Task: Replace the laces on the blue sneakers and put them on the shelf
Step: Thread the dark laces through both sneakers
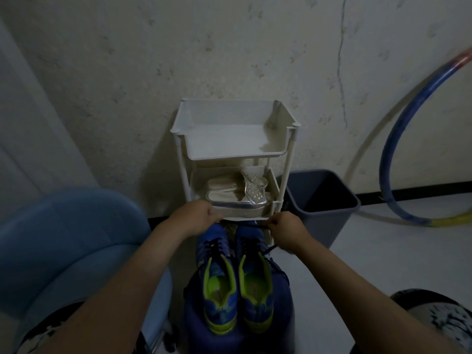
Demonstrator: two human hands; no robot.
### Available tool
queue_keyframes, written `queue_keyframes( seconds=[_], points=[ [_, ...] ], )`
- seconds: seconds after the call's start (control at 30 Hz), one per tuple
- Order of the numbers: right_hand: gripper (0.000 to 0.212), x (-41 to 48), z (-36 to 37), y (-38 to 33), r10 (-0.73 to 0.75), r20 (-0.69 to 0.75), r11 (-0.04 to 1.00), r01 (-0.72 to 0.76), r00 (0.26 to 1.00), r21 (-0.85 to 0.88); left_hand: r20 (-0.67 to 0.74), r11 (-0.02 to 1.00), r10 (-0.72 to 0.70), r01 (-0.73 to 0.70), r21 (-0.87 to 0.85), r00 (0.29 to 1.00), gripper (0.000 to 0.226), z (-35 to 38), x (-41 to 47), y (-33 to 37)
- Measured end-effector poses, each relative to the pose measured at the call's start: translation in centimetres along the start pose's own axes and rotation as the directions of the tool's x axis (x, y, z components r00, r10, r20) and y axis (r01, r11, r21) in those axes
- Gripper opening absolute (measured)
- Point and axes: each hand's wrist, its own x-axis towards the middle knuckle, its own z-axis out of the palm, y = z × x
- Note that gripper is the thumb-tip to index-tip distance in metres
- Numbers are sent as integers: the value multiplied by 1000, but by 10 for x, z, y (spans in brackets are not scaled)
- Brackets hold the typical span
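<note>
The blue sneakers [255,284] stand side by side on a dark blue stool [194,323] just before you, toes toward the shelf [229,155], with dark lacing crossed over both tongues. A black lace [255,226] runs taut from the toe end of the right-hand shoe to your right hand [283,231], which pinches it between thumb and fingers. Your left hand [194,215] hovers over the toe of the other shoe, fingers curled; whether it grips a lace end cannot be told. Judged step: lacing in progress, the lace being drawn through the eyelets nearest the toe. The next move likely calls for even tension on both ends, then feeding a tip through the following eyelet without twisting. Beyond the shoes, the shelf's middle tier holds silver shoes [237,200]. A grey bin [321,221] stands just beside the shelf, a hoop [388,159] leans on the wall, and a blue chair [63,238] sits to your left.
</note>
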Motion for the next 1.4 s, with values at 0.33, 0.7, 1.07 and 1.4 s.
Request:
queue_keyframes(
  seconds=[0.33, 0.7, 1.07, 1.4],
  points=[
    [32, -27, 4, -43, -288, 205, 870, 166, 935, 465, 20, 983, 145, -141, -117, 989, 30, 30, -9, 36],
    [31, -20, 3, -33, -163, 193, 985, 149, 968, 86, 81, 976, 23, -5, -216, 996, 29, 29, -13, 33],
    [22, -14, 8, -31, -199, 66, 959, 180, 978, 217, 78, 916, -34, 62, -395, 996, 28, 39, -11, 31],
    [16, -13, 21, -18, -144, 179, 960, 181, 973, -215, 195, 997, -66, 74, -34, 979, 32, 86, -19, 28]
  ],
)
